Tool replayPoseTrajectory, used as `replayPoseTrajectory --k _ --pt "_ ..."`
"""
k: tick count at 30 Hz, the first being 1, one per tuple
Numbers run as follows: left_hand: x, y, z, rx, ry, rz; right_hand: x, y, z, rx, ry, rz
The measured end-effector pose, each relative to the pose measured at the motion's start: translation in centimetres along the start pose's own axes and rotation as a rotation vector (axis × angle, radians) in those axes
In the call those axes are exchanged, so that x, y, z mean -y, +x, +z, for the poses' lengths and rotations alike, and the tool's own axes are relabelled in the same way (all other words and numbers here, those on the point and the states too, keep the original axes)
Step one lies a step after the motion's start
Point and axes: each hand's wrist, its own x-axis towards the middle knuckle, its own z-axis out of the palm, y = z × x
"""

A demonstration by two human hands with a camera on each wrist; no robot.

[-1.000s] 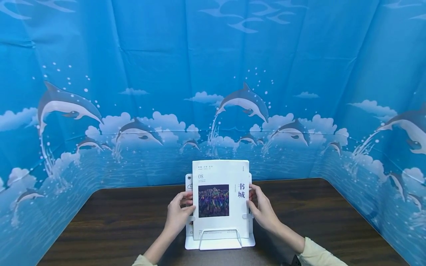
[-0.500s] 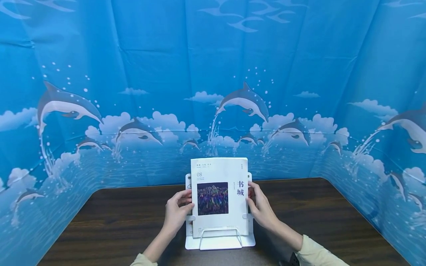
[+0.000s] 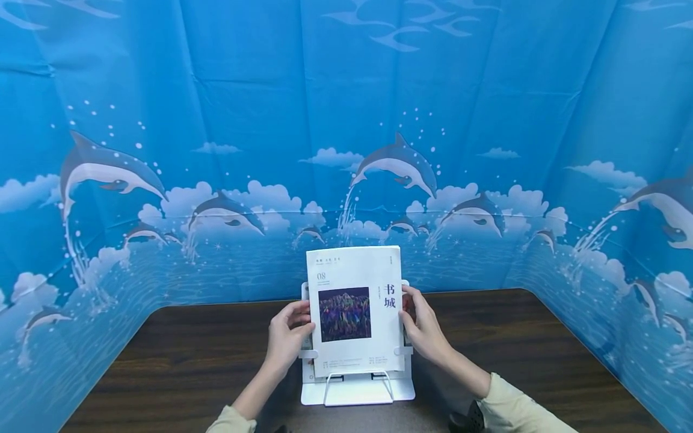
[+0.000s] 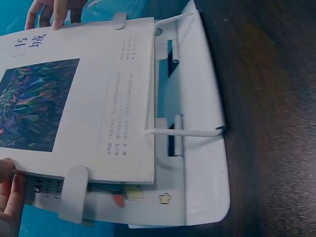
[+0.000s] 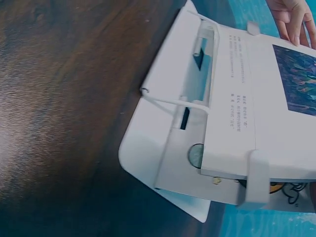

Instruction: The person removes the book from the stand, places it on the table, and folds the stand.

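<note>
A white paperback book (image 3: 352, 355) with a dark colourful picture on its cover leans upright on a white book stand (image 3: 357, 394). My left hand (image 3: 288, 335) pinches the book's left edge, thumb in front and fingers behind. On the opposite edge my right hand (image 3: 425, 325) grips it the same way. The book's lower edge is raised above the stand's base, just behind the wire bar (image 3: 358, 373). Side clips (image 4: 74, 195) of the stand overlap the front of the cover. My fingertips behind the book are partly hidden.
The stand's back plate (image 5: 185, 163) carries printed cartoon figures, mostly covered by the book. It stands on a dark wood-grain table (image 3: 189, 367). A blue curtain (image 3: 346, 120) with dolphins surrounds the table's back and sides.
The book has risen along the stand and shifted slightly left, tilting a little, with both hands moving up with it. Its bottom edge now shows above the wire bar. The stand has stayed in place.
</note>
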Motion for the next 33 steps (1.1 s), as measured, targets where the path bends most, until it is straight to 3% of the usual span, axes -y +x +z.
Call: replayPoseTrajectory --k 4,10,17,33 --pt "-0.3 0.4 0.0 0.008 0.007 0.007 0.2 0.6 -0.1 -0.014 0.005 -0.027" --pt "-1.1 0.7 -0.1 0.010 -0.012 0.002 3.1 1.4 -0.8 -0.034 -0.006 -0.064" --pt "-1.7 0.9 -0.2 0.003 -0.015 0.013 0.9 1.8 -0.6 -0.027 -0.007 -0.043" --pt "-2.3 1.1 -0.1 -0.011 -0.046 0.022 1.5 2.3 -1.1 -0.017 0.006 -0.022"
